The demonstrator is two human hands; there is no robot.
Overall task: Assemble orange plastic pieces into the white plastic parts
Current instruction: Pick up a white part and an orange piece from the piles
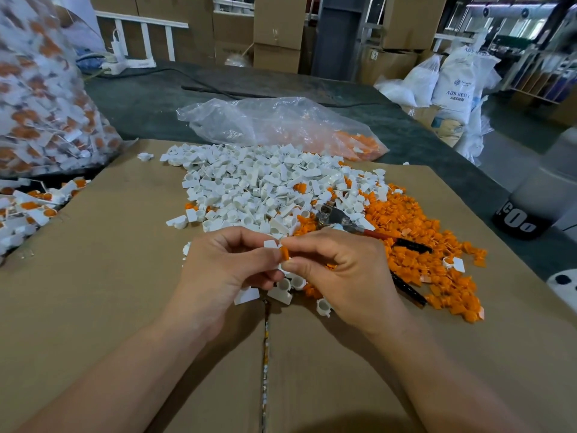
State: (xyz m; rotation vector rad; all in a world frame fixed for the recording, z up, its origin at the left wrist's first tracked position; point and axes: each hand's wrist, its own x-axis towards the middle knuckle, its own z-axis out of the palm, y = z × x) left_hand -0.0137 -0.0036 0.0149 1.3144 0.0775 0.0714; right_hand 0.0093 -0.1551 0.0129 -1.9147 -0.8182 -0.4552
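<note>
Left hand [218, 270]: fingers curled, gripping one white part [271, 244] at the fingertips, above the near middle of the cardboard surface [109, 276].
Right hand [343, 270]: thumb and forefinger pinch one orange piece [284, 253], held against the white part.
Contact: the orange piece touches the white part; whether it is fully seated cannot be determined, as the fingers cover the joint.
Step in hand: judged to be insertion of the orange piece into the white part.
Next move: likely requires aligning the piece with the socket and pressing it home, with the left hand bracing the part.
White stock [256, 185]: loose pile from the middle of the cardboard to its far edge.
Orange stock [415, 232]: loose pile toward the right edge, touching the white pile.
Cutting tool [337, 218]: lies where the two piles meet, just beyond the right hand.
Finished units [28, 207]: heap at the left edge.
Full bag [46, 98]: stands at the far-left corner.
</note>
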